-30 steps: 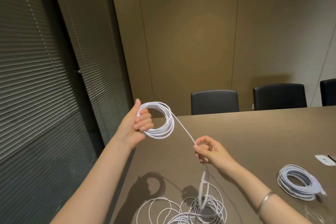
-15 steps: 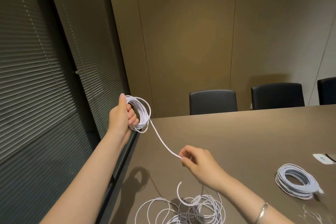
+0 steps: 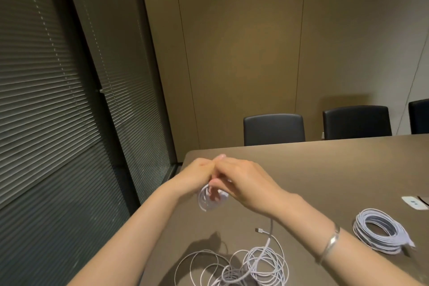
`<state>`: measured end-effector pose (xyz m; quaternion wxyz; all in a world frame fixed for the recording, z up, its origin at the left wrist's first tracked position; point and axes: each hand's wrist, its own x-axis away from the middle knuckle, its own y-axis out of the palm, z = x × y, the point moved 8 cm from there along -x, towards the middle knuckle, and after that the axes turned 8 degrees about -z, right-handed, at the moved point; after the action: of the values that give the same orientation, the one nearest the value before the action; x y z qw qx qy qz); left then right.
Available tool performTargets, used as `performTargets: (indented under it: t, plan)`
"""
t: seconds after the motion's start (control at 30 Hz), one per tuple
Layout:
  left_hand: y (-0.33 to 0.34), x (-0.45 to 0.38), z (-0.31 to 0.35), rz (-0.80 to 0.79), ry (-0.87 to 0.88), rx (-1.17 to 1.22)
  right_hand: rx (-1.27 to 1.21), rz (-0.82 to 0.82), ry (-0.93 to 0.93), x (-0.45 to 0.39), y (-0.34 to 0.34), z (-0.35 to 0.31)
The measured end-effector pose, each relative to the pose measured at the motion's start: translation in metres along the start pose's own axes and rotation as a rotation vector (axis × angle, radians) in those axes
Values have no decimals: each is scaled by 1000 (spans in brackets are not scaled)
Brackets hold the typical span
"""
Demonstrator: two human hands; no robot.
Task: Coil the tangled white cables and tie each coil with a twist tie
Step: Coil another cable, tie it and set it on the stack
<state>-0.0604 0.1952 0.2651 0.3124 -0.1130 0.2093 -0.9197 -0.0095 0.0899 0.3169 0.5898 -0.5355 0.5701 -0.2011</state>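
Note:
My left hand (image 3: 197, 175) and my right hand (image 3: 241, 181) meet above the table's near left corner, both gripping a small white cable coil (image 3: 209, 199) that hangs below the fingers. The coil is blurred and partly hidden by my right hand. From under my right wrist a strand runs down to a tangled heap of white cable (image 3: 246, 267) on the table at the bottom edge, and a loose USB plug (image 3: 259, 230) sticks up beside it. A finished white coil (image 3: 380, 234) lies flat on the table to the right.
The brown table (image 3: 325, 169) fills the right half; its left edge drops off beside dark window blinds (image 3: 58, 123). Black chairs (image 3: 274, 129) stand along the far side. A small white flat object (image 3: 414, 202) lies at the right edge.
My left hand dropped down and right with the coil, and my right hand rose to meet it. The stretched strand between them is gone; the hands now touch at the coil.

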Motion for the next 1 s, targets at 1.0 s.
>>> performTargets:
  t: [1.0]
  plan:
    - [-38, 2, 1, -26, 156, 1186, -1121, 159, 662, 62, 76, 117]
